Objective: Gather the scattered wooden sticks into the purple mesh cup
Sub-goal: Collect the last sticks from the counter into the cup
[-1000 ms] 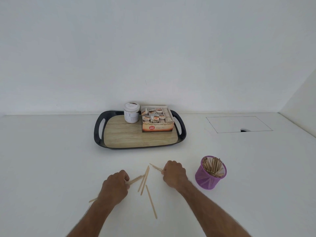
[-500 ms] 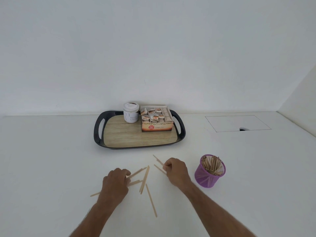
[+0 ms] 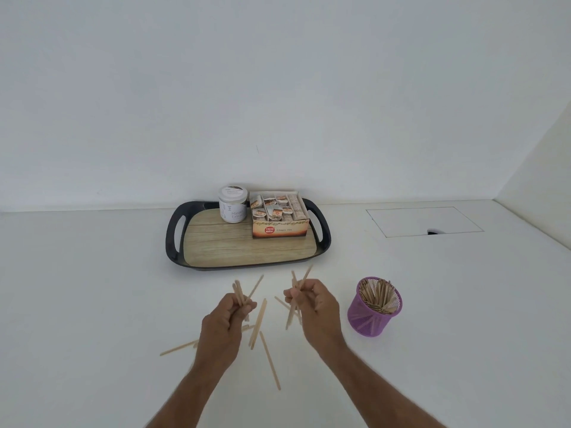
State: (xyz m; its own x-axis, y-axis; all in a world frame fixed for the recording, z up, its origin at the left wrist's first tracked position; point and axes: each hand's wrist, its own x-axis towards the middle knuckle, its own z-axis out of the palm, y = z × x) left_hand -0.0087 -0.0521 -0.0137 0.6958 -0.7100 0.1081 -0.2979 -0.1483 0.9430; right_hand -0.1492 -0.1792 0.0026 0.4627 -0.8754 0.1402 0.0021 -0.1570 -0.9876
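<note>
Thin wooden sticks lie scattered on the white table in front of me. My left hand (image 3: 227, 321) is closed on a few sticks (image 3: 239, 291) that point upward. My right hand (image 3: 315, 307) grips another few sticks (image 3: 298, 281), also raised off the table. Loose sticks remain on the surface: one long stick (image 3: 270, 361) between my forearms, one pair (image 3: 258, 322) between my hands, one stick (image 3: 177, 348) to the left of my left wrist. The purple mesh cup (image 3: 372, 310) stands right of my right hand, holding many sticks.
A black tray with a wood-look base (image 3: 247, 251) sits behind the sticks, carrying a white jar (image 3: 232, 204) and an open box of tea bags (image 3: 279, 216). A rectangular hatch (image 3: 423, 222) is set in the table at the back right. Walls close the back and right.
Both hands have lifted off the table with sticks in them; the sticks now point upward instead of lying flat. Fewer sticks lie between the hands.
</note>
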